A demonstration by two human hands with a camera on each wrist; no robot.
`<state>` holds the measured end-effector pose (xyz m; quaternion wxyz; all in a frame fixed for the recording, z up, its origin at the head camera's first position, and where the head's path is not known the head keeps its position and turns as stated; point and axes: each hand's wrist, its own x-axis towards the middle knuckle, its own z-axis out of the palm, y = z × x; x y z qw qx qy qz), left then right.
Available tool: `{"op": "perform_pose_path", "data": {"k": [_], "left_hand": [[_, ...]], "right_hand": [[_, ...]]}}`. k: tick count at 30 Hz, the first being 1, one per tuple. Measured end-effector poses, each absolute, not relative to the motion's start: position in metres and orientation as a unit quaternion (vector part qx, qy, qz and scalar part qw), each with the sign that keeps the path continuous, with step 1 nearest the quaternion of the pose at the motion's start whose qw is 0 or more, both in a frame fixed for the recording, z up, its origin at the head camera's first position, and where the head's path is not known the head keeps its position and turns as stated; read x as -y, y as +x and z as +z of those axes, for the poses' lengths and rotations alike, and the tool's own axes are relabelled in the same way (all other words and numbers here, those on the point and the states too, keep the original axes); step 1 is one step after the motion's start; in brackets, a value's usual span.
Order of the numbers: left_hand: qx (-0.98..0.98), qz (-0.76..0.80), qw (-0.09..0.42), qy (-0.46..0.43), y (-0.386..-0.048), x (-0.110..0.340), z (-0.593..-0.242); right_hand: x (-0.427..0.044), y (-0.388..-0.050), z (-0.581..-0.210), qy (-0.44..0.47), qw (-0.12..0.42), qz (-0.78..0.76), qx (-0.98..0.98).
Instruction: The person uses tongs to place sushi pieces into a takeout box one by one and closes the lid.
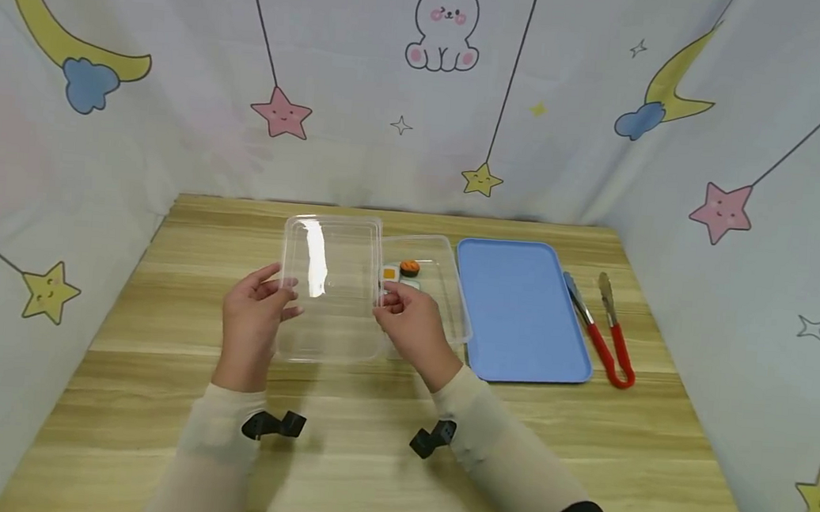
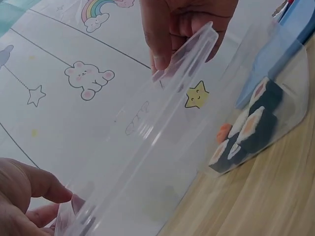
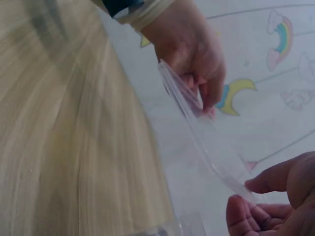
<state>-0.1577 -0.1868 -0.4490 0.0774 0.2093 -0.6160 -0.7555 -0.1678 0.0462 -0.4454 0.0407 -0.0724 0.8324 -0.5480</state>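
A clear plastic lid [image 1: 330, 314] is held tilted above the table between both hands. My left hand [image 1: 252, 312] pinches its left edge between thumb and fingers, and my right hand [image 1: 415, 324] pinches the right edge. The left wrist view shows the lid [image 2: 147, 140] nearly edge-on, raised off the wood. Behind and to the right stands a clear plastic container [image 1: 460, 291], partly covered by the lid and my right hand. Inside it are several toy sushi pieces, among them an orange-topped one [image 1: 410, 268] and dark-wrapped rolls [image 2: 258, 130].
A blue tray [image 1: 527, 312] lies right of the container. Beside it rest metal tongs with red handles [image 1: 620, 354], their arms spread. Around the wooden table [image 1: 347, 442] hangs a white cloth [image 1: 359, 165] printed with stars, moons and a rabbit.
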Motion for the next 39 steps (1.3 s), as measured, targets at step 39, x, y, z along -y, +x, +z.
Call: {"op": "perform_pose_path", "data": {"k": [39], "left_hand": [[0.606,-0.777,0.155,-0.076,-0.177,0.143,-0.427]], "right_hand": [[-0.111,-0.193,-0.422,-0.134,-0.173,-0.549,-0.807]]}}
